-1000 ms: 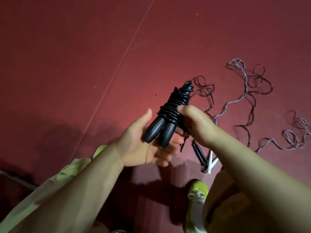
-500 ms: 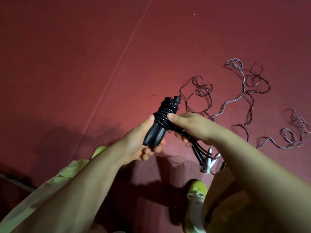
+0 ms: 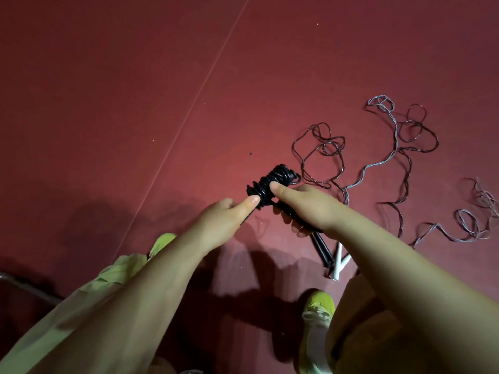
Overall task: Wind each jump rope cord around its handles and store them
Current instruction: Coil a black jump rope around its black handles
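Observation:
A black jump rope (image 3: 272, 182) with its cord wound tightly round both handles is held low over the red floor. My left hand (image 3: 224, 225) grips the handle end, its thumb pressed on the coils. My right hand (image 3: 307, 206) holds the other side, its thumb on the wound cord, and the fingers underneath are mostly hidden. Two loose ropes lie on the floor to the right: a dark cord (image 3: 321, 152) with black handles (image 3: 322, 251), and a pale grey cord (image 3: 378, 163) with white handles (image 3: 340, 263).
The floor is a red mat with a thin pale seam (image 3: 189, 103) running diagonally at the left. My yellow-green shoes (image 3: 318, 306) and light green trouser leg (image 3: 81, 306) fill the bottom. A tangle of grey cord (image 3: 478, 209) reaches the right edge.
The wound bundle has come down and tipped away from me. My left hand, open under the handles before, has closed round them, and both thumbs now press on the coils.

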Motion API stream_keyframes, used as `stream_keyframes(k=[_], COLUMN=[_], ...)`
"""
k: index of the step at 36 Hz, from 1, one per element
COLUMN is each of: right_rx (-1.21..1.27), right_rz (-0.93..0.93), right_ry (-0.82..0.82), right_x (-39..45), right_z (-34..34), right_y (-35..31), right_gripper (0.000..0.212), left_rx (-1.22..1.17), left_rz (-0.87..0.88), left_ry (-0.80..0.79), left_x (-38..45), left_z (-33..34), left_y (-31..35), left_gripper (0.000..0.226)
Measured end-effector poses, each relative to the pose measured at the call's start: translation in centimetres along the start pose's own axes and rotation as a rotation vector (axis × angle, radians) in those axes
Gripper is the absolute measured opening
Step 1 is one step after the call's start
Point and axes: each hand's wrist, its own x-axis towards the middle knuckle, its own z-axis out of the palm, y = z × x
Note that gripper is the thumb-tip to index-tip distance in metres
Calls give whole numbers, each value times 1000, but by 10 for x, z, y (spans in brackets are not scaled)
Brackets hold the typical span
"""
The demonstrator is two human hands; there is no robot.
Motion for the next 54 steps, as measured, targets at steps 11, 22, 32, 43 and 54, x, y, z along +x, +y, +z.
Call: stream_keyframes(k=[11, 22, 32, 43, 54], right_rx=[124, 284, 330, 186, 48], right_rz=[-28, -310, -228, -13, 3], right_ry=[43, -65, -223, -145, -34], right_x=[-2, -8, -14, -8, -1], right_z=[6, 1, -2, 0, 2], right_y=[-1, -8, -11, -4, 3], right_gripper=[45, 38, 37, 39, 48], left_rx=[80, -727, -853, -480, -238], left_rz=[21, -69, -126, -166, -40], left_ry=[64, -753, -794, -393, -140], left_x=[-8, -16, -20, -11, -5], left_z=[5, -7, -9, 0, 4], left_y=[2, 9, 14, 14, 5], left_gripper=[53, 81, 81, 78, 70])
